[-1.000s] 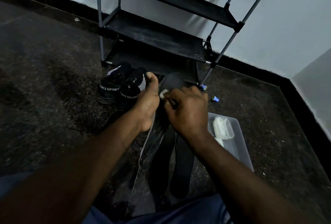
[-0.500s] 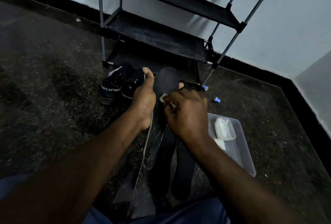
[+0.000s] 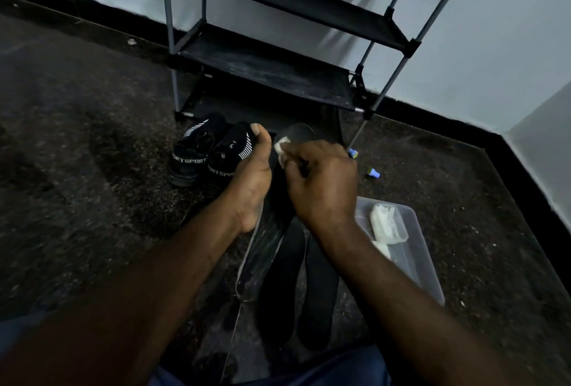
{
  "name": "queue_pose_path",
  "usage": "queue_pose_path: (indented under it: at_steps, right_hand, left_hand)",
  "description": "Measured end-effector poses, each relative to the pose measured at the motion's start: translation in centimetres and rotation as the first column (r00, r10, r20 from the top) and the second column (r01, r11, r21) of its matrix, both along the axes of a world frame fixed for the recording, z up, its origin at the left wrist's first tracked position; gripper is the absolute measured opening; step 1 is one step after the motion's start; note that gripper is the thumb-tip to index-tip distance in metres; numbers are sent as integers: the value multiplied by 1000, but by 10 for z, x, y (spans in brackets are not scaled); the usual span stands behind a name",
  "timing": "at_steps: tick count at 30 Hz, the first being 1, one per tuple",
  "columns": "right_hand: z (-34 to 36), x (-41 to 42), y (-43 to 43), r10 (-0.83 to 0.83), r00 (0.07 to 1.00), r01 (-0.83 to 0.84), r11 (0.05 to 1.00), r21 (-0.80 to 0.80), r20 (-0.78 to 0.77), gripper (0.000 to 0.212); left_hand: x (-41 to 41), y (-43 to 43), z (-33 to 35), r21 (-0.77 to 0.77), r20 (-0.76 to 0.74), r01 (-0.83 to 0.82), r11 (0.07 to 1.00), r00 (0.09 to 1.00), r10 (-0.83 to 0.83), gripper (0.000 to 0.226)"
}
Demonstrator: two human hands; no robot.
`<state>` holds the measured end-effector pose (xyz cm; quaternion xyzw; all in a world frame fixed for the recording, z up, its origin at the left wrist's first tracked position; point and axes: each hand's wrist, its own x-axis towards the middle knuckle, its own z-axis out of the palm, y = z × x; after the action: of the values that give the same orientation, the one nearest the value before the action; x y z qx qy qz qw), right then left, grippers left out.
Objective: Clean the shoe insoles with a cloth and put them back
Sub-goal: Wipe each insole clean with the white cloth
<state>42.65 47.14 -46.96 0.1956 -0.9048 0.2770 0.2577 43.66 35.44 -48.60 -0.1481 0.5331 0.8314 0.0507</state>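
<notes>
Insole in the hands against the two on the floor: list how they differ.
The held insole is raised in the left hand, with the cloth in the right hand on it; the floor insoles lie flat, untouched. The held one shows sheen; the floor ones look matte. All are dark.

- I see the right hand has nudged the white cloth up the held insole, closer to the toe.
- More cloth pokes out past the fingers now.
- Insole toe looks flatter, less face showing.
</notes>
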Motion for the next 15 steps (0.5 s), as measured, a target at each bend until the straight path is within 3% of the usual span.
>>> queue_pose_path:
  at_steps: [2, 6, 10, 15]
  right_hand:
    - [-9, 14, -4, 62, 998, -62, 998, 23, -6, 17]
    - [-13, 28, 5, 130, 991, -124, 980, 157, -28, 19]
    - [-7, 22, 26, 163, 980, -106, 919, 380, -119, 9]
    - [10, 2, 39, 3, 980, 71, 927, 368, -197, 11]
  left_hand:
    - [-1, -2, -4, -23, -21, 6, 1000, 1000, -6, 83]
    - [-6, -11, -8, 47, -47, 66, 997, 997, -64, 111]
    - [-8, -10, -9, 75, -74, 104, 992, 992, -99, 106]
    - [-4, 0, -10, 52, -55, 98, 994, 994, -96, 85]
